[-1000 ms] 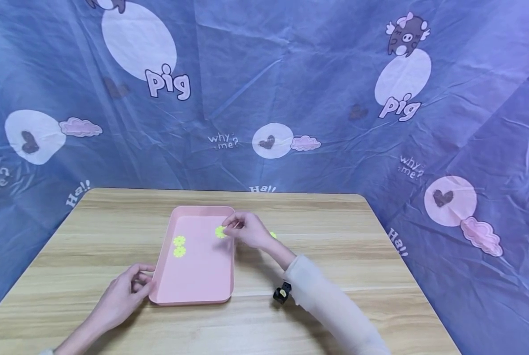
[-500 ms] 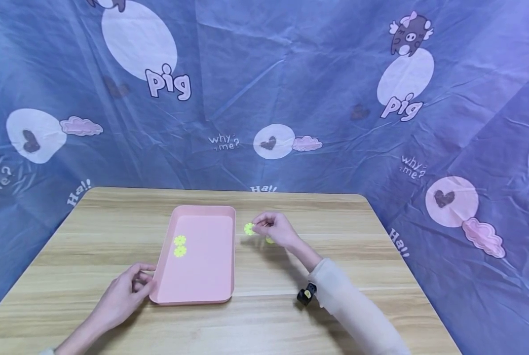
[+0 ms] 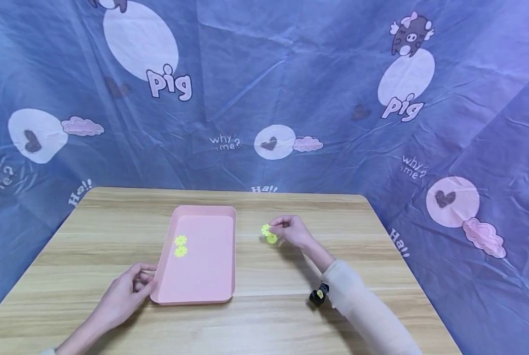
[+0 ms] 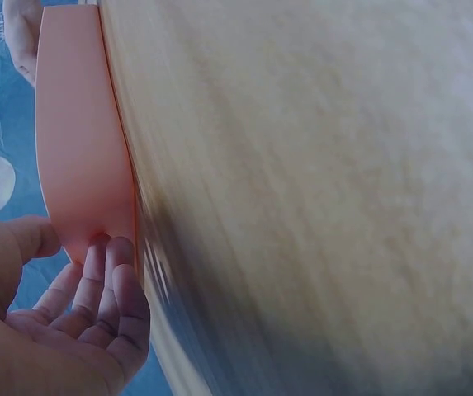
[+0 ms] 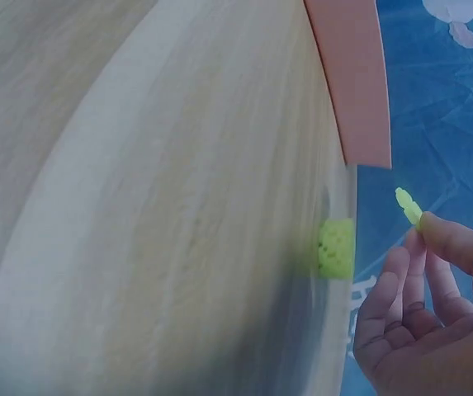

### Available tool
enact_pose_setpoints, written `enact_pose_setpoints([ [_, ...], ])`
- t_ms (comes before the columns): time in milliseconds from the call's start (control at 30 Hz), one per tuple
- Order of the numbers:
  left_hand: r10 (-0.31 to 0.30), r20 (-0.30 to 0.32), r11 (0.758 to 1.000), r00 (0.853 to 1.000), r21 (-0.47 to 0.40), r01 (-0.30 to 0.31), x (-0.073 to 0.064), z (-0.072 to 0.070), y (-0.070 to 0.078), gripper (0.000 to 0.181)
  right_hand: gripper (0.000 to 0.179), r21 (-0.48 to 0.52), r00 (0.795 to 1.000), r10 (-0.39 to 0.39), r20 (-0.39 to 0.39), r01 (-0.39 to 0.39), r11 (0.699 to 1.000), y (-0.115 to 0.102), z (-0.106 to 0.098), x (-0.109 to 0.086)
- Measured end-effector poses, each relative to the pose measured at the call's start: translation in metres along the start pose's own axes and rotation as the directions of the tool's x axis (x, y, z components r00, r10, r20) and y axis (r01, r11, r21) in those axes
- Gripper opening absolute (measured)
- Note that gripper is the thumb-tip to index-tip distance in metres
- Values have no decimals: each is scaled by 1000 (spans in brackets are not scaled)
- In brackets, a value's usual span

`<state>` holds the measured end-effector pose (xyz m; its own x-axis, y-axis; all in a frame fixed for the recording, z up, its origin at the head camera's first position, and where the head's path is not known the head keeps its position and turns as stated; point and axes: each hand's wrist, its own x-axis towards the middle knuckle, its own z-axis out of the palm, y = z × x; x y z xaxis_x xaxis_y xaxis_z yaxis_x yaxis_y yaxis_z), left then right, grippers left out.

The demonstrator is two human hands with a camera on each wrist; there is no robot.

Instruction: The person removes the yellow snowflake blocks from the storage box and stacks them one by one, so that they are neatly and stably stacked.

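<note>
My right hand (image 3: 293, 230) pinches a yellow-green flower-shaped disc (image 3: 266, 230) between thumb and fingertips, right of the pink tray (image 3: 202, 281). The right wrist view shows this disc (image 5: 408, 206) edge-on, apart from what looks like a short stack of the same discs (image 5: 335, 247) on the table. In the head view that stack (image 3: 271, 239) is just below the held disc. Two flower discs (image 3: 181, 245) lie inside the tray near its left wall. My left hand (image 3: 124, 293) rests loosely bent fingers against the tray's outer wall at its near left corner; the thumb reaches its rim (image 4: 46, 198).
The wood-grain table (image 3: 335, 222) runs back to a blue printed cloth (image 3: 229, 108) hanging at the rear and sides. A small black device (image 3: 319, 295) sits at my right wrist, beside the pale sleeve (image 3: 366, 310).
My right hand has moved right, from over the tray's far right side to above the stack, with the disc still in its fingers. The left hand and tray have stayed put.
</note>
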<state>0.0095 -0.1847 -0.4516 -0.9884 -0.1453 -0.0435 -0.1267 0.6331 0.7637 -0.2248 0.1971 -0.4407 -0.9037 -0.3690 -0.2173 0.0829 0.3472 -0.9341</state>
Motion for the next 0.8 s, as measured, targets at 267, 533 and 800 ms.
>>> enact_pose_setpoints([
  [267,-10,-9,1000,1000,0,10,-9,5,5,31,25,-4,1000,21,-6,-21,1000,11,-11,-7],
  [533,-15,-28,1000,999,0,15,-18,10,9,32,22,-16,998,57,-5,-57,998,21,-15,-10],
  [800,-25,-43,1000,999,12,25,-28,14,16,32,25,-66,997,73,-25,-74,995,28,-19,-10],
])
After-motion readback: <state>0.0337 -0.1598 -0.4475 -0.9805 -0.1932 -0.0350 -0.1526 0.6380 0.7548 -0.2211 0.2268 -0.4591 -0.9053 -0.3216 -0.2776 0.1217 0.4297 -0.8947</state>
